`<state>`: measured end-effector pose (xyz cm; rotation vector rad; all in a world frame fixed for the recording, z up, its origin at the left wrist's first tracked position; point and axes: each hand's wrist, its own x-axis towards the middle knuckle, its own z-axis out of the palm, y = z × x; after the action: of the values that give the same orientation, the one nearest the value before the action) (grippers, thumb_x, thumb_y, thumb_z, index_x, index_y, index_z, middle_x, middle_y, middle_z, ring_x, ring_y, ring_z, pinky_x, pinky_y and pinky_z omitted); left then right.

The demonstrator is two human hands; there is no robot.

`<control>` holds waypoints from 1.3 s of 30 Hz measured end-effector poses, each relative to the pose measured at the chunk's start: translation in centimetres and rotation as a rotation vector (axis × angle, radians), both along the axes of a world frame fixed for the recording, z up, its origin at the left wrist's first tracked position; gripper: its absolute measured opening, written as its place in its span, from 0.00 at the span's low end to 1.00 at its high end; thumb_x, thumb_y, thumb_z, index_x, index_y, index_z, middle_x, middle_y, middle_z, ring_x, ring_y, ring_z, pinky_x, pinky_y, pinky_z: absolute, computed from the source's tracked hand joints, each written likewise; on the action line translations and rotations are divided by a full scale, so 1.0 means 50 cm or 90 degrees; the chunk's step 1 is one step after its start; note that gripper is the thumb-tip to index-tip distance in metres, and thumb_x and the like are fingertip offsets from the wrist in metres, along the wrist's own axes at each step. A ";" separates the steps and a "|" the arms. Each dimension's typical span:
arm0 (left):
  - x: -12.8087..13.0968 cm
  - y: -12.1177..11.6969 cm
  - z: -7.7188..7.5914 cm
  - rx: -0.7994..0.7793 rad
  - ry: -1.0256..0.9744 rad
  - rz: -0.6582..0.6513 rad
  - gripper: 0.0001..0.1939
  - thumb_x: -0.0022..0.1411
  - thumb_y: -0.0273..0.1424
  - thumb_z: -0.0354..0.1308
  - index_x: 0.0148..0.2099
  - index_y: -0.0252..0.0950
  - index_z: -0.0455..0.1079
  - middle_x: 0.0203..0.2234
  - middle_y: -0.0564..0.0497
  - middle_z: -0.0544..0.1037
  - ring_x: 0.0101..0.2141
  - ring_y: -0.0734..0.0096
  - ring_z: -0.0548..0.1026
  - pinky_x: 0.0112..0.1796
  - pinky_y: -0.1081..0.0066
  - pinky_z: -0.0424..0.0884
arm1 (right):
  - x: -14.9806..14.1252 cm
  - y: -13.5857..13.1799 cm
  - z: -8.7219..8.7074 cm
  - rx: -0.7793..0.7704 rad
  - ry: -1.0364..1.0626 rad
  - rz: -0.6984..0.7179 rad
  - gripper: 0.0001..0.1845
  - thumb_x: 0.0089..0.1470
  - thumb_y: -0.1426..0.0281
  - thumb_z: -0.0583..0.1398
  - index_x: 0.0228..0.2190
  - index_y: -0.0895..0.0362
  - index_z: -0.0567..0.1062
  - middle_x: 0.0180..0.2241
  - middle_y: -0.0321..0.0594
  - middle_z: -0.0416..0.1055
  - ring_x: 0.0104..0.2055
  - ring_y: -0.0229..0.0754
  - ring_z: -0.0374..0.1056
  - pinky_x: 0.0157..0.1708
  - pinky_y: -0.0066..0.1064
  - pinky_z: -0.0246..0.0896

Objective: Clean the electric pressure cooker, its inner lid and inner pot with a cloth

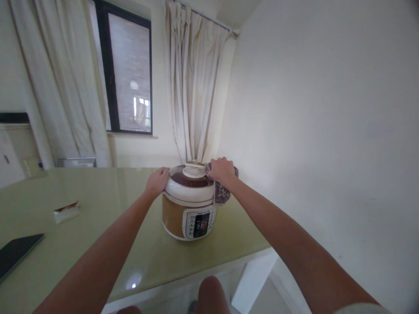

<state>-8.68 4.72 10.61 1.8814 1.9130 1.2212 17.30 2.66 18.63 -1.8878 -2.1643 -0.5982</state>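
An electric pressure cooker (173,214) with a gold-brown body, a white and dark red lid and a front control panel stands upright on the table. My left hand (158,179) rests against the left side of the lid, its fingers curled over the far edge and partly hidden. On the right side of the lid, my right hand (223,169) presses a dark patterned cloth (221,194), which hangs down over the rim. The lid sits on the cooker, with its pale knob (194,170) between my hands.
The greenish glossy table (131,244) ends at a front edge close to my knees. A small packet (66,212) and a dark flat object (19,250) lie to the left. A white wall (310,109) rises at the right; curtains (196,78) and a window (131,74) are behind.
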 end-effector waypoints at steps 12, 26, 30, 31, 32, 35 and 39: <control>0.004 -0.006 0.005 0.012 -0.001 0.003 0.26 0.71 0.35 0.40 0.54 0.38 0.80 0.55 0.43 0.82 0.55 0.56 0.77 0.54 0.65 0.70 | 0.002 0.045 0.005 -0.026 0.023 -0.039 0.22 0.62 0.59 0.58 0.50 0.58 0.79 0.51 0.58 0.77 0.57 0.58 0.69 0.52 0.47 0.63; -0.001 0.000 -0.003 0.001 -0.026 -0.014 0.25 0.70 0.36 0.42 0.54 0.38 0.79 0.55 0.44 0.81 0.56 0.56 0.77 0.55 0.64 0.70 | 0.020 -0.013 0.010 -0.027 -0.057 0.011 0.24 0.62 0.55 0.58 0.51 0.57 0.79 0.50 0.58 0.77 0.56 0.60 0.70 0.50 0.49 0.66; -0.002 0.003 -0.004 0.010 -0.025 -0.015 0.25 0.69 0.35 0.42 0.53 0.39 0.80 0.54 0.45 0.82 0.55 0.57 0.77 0.55 0.64 0.69 | 0.005 0.037 0.016 -0.053 -0.016 -0.035 0.21 0.62 0.59 0.59 0.51 0.58 0.80 0.51 0.59 0.78 0.57 0.59 0.70 0.51 0.48 0.66; -0.002 0.004 -0.005 0.010 -0.026 -0.017 0.25 0.69 0.35 0.42 0.53 0.39 0.80 0.54 0.45 0.82 0.55 0.57 0.77 0.55 0.64 0.69 | 0.003 0.049 0.017 -0.059 -0.007 -0.043 0.21 0.62 0.60 0.59 0.51 0.58 0.80 0.51 0.58 0.78 0.57 0.59 0.70 0.51 0.48 0.66; -0.003 0.005 -0.005 0.011 -0.028 -0.019 0.25 0.69 0.35 0.42 0.54 0.39 0.80 0.54 0.45 0.82 0.55 0.58 0.77 0.56 0.65 0.69 | 0.001 0.061 0.017 -0.062 0.002 -0.049 0.21 0.62 0.61 0.59 0.51 0.58 0.80 0.51 0.58 0.78 0.57 0.59 0.71 0.50 0.48 0.67; -0.004 0.008 -0.008 0.017 -0.039 -0.025 0.25 0.69 0.35 0.42 0.53 0.39 0.80 0.53 0.45 0.82 0.55 0.58 0.77 0.56 0.65 0.69 | 0.001 0.084 0.015 -0.060 0.021 -0.052 0.21 0.62 0.61 0.59 0.51 0.57 0.80 0.52 0.58 0.78 0.57 0.60 0.71 0.50 0.48 0.67; -0.005 0.011 -0.011 0.029 -0.049 -0.028 0.25 0.69 0.35 0.42 0.52 0.39 0.80 0.53 0.46 0.83 0.54 0.58 0.78 0.55 0.65 0.70 | 0.006 0.084 0.009 -0.050 0.008 -0.032 0.21 0.62 0.60 0.58 0.51 0.57 0.80 0.51 0.58 0.78 0.57 0.59 0.71 0.50 0.47 0.67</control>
<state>-8.95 5.24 10.04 1.8593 1.8106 1.3157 17.61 6.85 19.06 -1.9857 -2.1689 -0.5170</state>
